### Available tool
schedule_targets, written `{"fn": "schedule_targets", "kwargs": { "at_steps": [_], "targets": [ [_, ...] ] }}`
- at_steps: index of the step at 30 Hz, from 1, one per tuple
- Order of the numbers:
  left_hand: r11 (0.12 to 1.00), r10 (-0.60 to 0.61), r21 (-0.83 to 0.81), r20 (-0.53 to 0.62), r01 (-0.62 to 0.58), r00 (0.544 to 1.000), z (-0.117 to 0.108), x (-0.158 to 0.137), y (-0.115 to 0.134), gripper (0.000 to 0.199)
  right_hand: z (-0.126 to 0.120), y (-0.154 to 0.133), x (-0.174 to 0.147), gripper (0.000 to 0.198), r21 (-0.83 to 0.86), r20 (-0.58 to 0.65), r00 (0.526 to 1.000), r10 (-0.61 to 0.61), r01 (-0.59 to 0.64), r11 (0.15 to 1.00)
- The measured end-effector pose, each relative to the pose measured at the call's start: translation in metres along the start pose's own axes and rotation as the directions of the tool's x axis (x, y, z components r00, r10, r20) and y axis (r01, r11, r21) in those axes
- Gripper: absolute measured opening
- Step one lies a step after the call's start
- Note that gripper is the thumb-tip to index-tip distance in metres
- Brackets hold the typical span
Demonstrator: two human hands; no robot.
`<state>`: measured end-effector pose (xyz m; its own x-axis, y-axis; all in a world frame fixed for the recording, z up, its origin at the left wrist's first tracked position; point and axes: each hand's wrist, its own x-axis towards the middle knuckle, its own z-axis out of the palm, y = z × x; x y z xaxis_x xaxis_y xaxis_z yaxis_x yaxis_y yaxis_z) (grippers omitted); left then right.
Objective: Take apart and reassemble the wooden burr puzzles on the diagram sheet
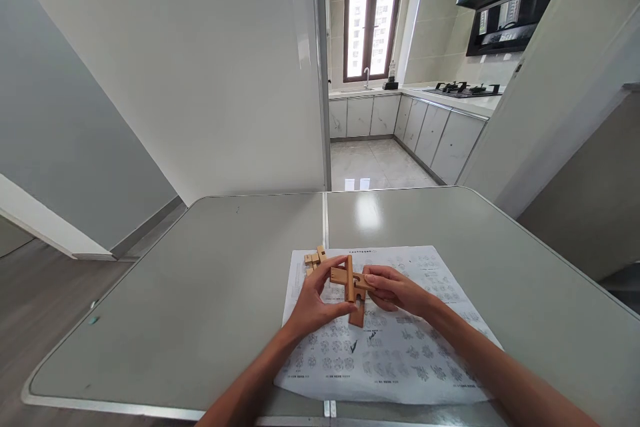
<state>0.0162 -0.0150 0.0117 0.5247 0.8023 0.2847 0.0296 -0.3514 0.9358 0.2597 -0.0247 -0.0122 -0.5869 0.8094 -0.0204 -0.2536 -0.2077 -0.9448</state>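
Between my two hands are notched wooden puzzle pieces that cross one another. My left hand (pixel 315 303) grips an upright wooden puzzle piece (pixel 349 280) between thumb below and fingers above. A horizontal wooden puzzle piece (pixel 339 275) passes across it, and its right end is pinched by my right hand (pixel 393 288). Below them, another wooden piece (pixel 357 315) slants down over the paper; whether it is joined to the others I cannot tell. Under both hands lies a printed instruction sheet (pixel 400 367) with rows of small puzzle diagrams and some pen marks.
Beyond my left fingers, several loose wooden pieces (pixel 313 259) sit at the sheet's upper left edge. The grey table (pixel 175 320) has a centre seam and a pale rim. A small green bit (pixel 94 320) lies near its left edge. Behind stands a white wall beside a kitchen doorway.
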Motion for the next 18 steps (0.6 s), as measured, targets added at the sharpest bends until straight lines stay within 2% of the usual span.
{"fn": "schedule_targets", "kwargs": {
  "at_steps": [6, 18],
  "targets": [
    [1.0, 0.006, 0.004, -0.023, -0.006, 1.0, 0.001, 0.001, -0.001, 0.085, 0.004, 0.0, 0.001, 0.038, 0.016, 0.001, 1.0, -0.013, 0.013, 1.0],
    [0.997, 0.003, 0.078, 0.048, -0.007, 0.999, 0.004, 0.0, 0.0, 0.082, 0.012, -0.002, 0.003, 0.035, -0.069, 0.055, 0.998, -0.005, 0.009, 0.998]
  ]
}}
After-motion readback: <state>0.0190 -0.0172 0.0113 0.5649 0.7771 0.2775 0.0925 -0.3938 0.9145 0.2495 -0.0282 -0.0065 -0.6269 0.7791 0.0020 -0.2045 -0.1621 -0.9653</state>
